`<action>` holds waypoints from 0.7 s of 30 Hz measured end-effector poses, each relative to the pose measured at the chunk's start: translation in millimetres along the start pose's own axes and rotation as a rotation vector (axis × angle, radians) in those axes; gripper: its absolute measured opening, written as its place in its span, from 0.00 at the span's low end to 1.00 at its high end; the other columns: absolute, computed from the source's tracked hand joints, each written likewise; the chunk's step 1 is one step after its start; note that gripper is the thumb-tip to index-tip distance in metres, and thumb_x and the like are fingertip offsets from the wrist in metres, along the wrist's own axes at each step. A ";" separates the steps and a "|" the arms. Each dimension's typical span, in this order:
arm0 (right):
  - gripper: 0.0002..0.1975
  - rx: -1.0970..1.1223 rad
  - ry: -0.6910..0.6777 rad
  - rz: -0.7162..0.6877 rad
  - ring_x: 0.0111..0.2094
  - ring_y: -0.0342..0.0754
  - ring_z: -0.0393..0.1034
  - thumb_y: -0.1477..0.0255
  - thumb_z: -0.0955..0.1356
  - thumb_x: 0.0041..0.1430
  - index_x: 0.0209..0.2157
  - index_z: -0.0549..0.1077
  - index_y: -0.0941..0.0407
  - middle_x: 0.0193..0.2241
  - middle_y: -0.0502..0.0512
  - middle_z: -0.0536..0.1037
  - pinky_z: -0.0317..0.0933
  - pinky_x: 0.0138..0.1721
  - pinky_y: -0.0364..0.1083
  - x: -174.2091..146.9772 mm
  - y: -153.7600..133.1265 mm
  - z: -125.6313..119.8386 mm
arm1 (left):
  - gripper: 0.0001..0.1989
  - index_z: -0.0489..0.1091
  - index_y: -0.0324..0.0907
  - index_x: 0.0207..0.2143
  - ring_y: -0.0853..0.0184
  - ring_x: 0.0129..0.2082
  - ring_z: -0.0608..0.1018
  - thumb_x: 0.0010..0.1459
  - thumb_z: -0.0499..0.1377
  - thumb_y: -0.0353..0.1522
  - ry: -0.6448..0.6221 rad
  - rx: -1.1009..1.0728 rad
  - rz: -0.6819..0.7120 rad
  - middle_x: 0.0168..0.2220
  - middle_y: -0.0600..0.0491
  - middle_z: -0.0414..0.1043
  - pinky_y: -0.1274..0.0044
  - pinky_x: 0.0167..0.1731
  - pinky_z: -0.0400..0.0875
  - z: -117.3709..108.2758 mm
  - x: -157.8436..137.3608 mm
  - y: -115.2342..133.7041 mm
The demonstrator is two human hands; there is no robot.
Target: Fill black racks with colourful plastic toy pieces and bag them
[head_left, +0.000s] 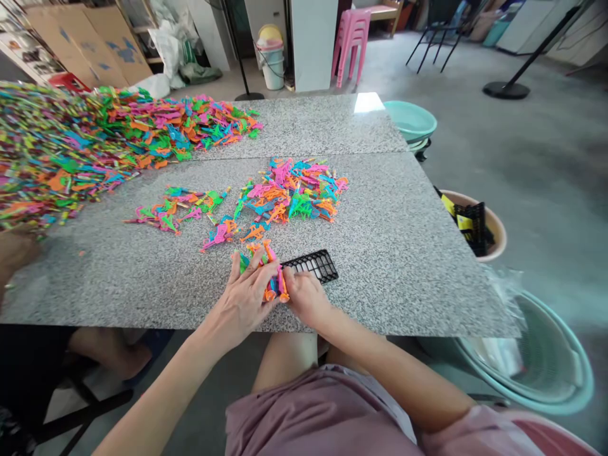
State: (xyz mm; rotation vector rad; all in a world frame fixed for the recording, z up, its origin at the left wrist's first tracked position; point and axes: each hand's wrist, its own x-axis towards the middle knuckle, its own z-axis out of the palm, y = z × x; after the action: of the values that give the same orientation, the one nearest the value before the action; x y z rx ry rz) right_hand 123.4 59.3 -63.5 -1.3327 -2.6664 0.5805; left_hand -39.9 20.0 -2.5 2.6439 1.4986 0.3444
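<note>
Black rack (pixel 323 265) on near tabletop (pixel 380 278), long axis roughly left-right, right end tilted slightly far. Right hand (pixel 306 296) is nearer, curled at its left end; grip hidden, can't tell. Left hand (pixel 247 292) spreads over plastic pieces (pixel 282 285) left of rack; clamping unclear.

Soft light covered the speckled table (pixel 403 253); white glare (pixel 369 102) marked its far corner; outer edges looked blurred and stretched.

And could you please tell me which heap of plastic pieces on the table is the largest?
The far-left heap, reaching the picture's edge; it dwarfs the middle heap and the small scattered heap.
</note>
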 end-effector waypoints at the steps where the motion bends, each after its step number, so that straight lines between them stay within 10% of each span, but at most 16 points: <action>1: 0.14 -0.034 -0.013 0.003 0.38 0.53 0.74 0.79 0.64 0.59 0.48 0.65 0.62 0.33 0.61 0.78 0.62 0.46 0.49 0.4 -4.5 -2.0 | 0.23 0.57 0.37 0.61 0.49 0.67 0.57 0.64 0.54 0.31 0.011 -0.013 -0.017 0.59 0.41 0.68 0.45 0.64 0.41 0.4 0.1 1.4; 10: 0.20 0.154 -0.170 -0.126 0.40 0.51 0.73 0.77 0.70 0.54 0.49 0.68 0.59 0.40 0.59 0.78 0.65 0.41 0.46 8.9 27.6 -21.3 | 0.11 0.72 0.42 0.47 0.50 0.63 0.65 0.65 0.56 0.35 0.103 0.063 0.024 0.53 0.46 0.74 0.46 0.65 0.39 6.7 2.2 1.9; 15: 0.22 -0.218 0.210 0.023 0.54 0.57 0.65 0.82 0.65 0.57 0.54 0.67 0.60 0.53 0.67 0.71 0.62 0.50 0.51 89.3 84.7 -72.1 | 0.10 0.72 0.43 0.46 0.51 0.61 0.68 0.65 0.56 0.34 0.145 0.103 0.026 0.51 0.48 0.76 0.47 0.65 0.38 11.8 3.5 -1.0; 21: 0.27 -0.499 0.117 -0.265 0.61 0.64 0.54 0.76 0.67 0.59 0.60 0.63 0.53 0.63 0.63 0.60 0.59 0.54 0.60 173.6 81.9 -60.5 | 0.10 0.73 0.44 0.43 0.52 0.59 0.71 0.65 0.55 0.38 0.155 0.062 0.001 0.51 0.50 0.76 0.47 0.65 0.36 13.9 4.2 1.0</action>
State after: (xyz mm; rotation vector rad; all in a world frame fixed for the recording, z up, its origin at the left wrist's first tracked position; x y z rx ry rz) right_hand 94.4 258.1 -52.0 -1.0235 -2.9255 -0.2013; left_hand -33.7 23.6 -15.2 2.7213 1.5759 0.5225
